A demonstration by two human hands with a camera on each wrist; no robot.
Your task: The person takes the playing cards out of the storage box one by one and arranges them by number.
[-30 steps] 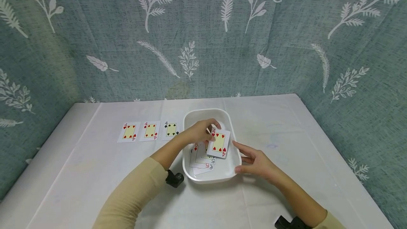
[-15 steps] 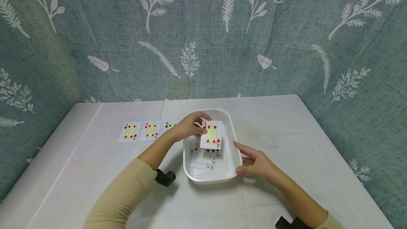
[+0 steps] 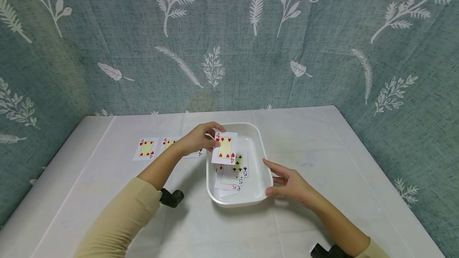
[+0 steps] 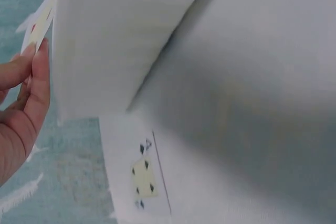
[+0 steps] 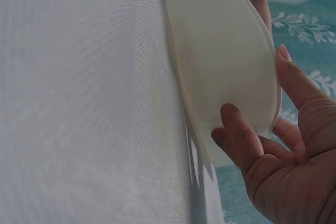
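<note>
My left hand (image 3: 199,140) pinches a playing card (image 3: 224,147), a red 4 with hearts, at its left edge above the tray's left rim. In the left wrist view, the fingers hold that card (image 4: 39,32) nearly edge-on. Below it, several overlapping cards (image 3: 229,184) lie face up in a white plastic tray (image 3: 256,192). My right hand (image 3: 290,184) touches the tray's right side near the front corner. Seen from the right wrist, its fingers (image 5: 239,135) rest against the outer wall of the tray (image 5: 220,51), with one digit up at the rim.
Left of the tray, cards marked 4 lie in a row: hearts (image 3: 146,149), diamonds (image 3: 170,141) and spades (image 3: 196,154); my left hand and forearm partly cover the latter two. A white cloth spreads over the table (image 3: 322,142), with patterned teal fabric (image 3: 229,51) behind it.
My left hand has moved left with the hearts card, from over the tray's middle to its left rim, uncovering more cards in the tray. The right hand and tray have stayed put.
</note>
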